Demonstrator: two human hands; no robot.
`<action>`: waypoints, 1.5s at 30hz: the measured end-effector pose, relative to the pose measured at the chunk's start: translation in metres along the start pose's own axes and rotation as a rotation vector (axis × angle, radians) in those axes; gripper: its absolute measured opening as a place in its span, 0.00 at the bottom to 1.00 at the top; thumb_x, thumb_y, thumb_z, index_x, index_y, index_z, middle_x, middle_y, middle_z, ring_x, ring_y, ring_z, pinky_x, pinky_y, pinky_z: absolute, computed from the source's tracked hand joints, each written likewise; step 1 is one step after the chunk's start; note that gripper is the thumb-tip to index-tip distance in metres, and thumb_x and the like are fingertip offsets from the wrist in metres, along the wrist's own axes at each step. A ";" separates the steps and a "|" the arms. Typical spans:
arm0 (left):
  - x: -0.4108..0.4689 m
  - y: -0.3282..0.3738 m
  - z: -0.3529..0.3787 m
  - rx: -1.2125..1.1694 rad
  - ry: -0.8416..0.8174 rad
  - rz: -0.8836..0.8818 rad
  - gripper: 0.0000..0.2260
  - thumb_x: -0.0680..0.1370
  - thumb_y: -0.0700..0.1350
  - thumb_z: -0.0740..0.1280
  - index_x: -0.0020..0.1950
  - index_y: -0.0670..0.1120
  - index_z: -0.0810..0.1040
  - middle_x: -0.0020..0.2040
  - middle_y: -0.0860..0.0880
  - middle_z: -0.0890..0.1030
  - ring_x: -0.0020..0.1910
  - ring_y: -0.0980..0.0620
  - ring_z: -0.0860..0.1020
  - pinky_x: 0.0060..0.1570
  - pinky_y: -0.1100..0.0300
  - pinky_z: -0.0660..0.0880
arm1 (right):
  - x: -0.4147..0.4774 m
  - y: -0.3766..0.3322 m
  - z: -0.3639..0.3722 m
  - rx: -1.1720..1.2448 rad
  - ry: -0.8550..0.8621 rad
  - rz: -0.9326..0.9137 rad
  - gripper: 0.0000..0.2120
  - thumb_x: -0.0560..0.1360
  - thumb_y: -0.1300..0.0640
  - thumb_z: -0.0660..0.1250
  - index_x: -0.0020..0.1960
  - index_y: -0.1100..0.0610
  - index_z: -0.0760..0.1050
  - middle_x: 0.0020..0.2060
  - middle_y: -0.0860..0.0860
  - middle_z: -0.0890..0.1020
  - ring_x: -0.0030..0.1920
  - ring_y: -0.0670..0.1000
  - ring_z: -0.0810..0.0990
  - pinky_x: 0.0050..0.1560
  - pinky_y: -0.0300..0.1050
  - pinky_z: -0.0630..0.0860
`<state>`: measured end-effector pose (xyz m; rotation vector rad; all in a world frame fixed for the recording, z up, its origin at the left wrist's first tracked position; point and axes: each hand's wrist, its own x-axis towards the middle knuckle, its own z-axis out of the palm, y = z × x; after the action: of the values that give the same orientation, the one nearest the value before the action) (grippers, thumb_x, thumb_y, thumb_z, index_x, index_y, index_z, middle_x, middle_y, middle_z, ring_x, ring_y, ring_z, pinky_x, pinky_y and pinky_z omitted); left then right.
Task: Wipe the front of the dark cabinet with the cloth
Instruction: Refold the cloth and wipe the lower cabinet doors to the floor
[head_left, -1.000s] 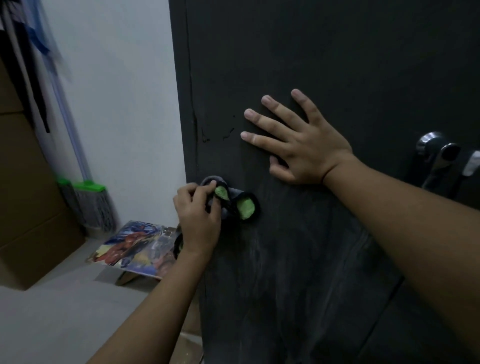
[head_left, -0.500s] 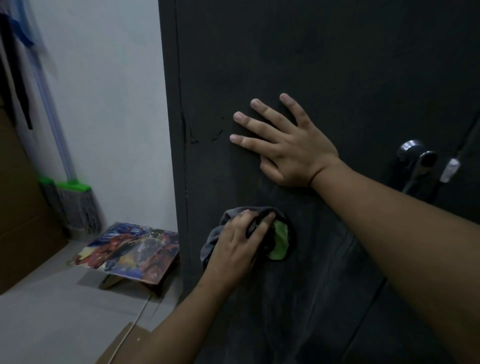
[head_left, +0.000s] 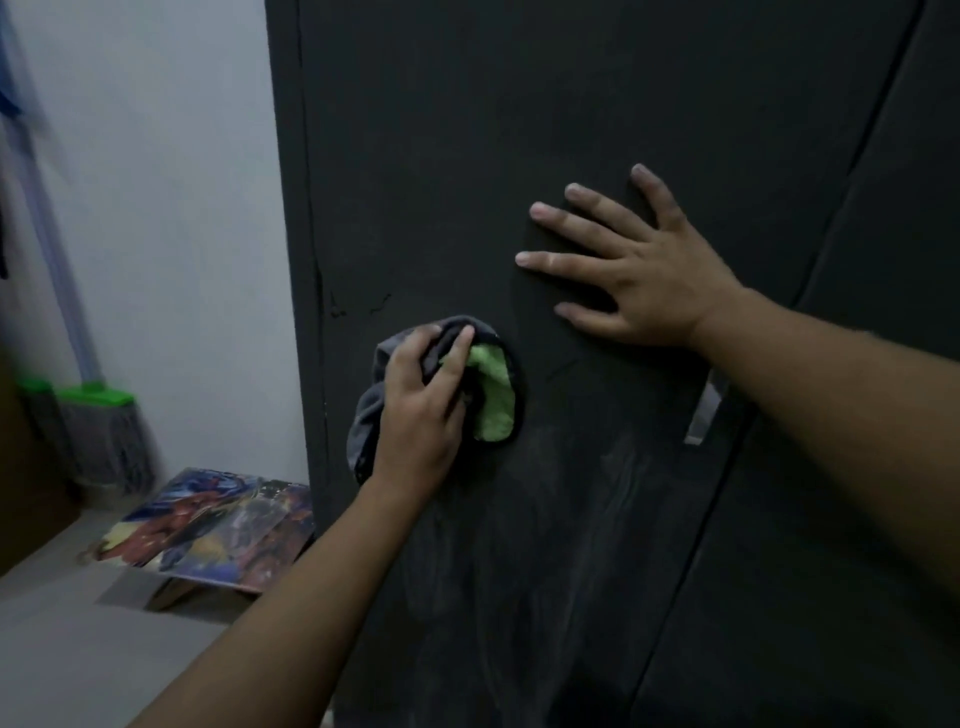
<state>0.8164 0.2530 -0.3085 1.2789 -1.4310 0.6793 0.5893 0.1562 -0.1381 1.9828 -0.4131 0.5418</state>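
Dark cabinet (head_left: 597, 130): front panel, pale smears low down. Grey-and-green cloth (head_left: 493, 395): bunched against the panel, left of centre, grasped by left hand (head_left: 421, 415). Right hand (head_left: 639, 275): released, fingers spread flat on panel, upper right of cloth. Metal handle (head_left: 701, 415): right, partly hidden by forearm.

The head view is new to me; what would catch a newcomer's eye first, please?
The left hand grips a grey-and-green cloth against the dark cabinet front, mid-frame. The right hand lies flat, fingers spread, on the cabinet up and right of it.
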 end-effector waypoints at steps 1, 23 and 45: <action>-0.001 0.007 0.006 0.011 -0.027 0.023 0.24 0.79 0.39 0.67 0.75 0.42 0.71 0.72 0.37 0.65 0.73 0.40 0.64 0.76 0.56 0.56 | -0.003 0.001 0.000 -0.007 0.001 0.006 0.28 0.82 0.36 0.51 0.81 0.37 0.53 0.82 0.46 0.52 0.82 0.51 0.49 0.77 0.66 0.43; -0.028 0.065 0.062 0.067 -0.145 0.311 0.23 0.79 0.42 0.69 0.74 0.48 0.73 0.72 0.45 0.68 0.73 0.44 0.68 0.73 0.42 0.62 | -0.002 -0.008 0.008 0.005 0.077 0.058 0.29 0.81 0.37 0.56 0.81 0.38 0.55 0.82 0.47 0.54 0.82 0.55 0.51 0.75 0.70 0.42; -0.074 0.084 0.098 0.331 -0.496 0.793 0.29 0.78 0.44 0.65 0.79 0.51 0.63 0.77 0.49 0.65 0.75 0.47 0.63 0.74 0.46 0.54 | -0.001 -0.012 0.002 0.011 -0.007 0.078 0.30 0.80 0.36 0.52 0.81 0.37 0.52 0.82 0.47 0.52 0.82 0.55 0.48 0.74 0.70 0.38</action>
<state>0.6969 0.2120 -0.3868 1.1458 -2.3556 1.2148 0.5947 0.1600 -0.1486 1.9856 -0.4946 0.5873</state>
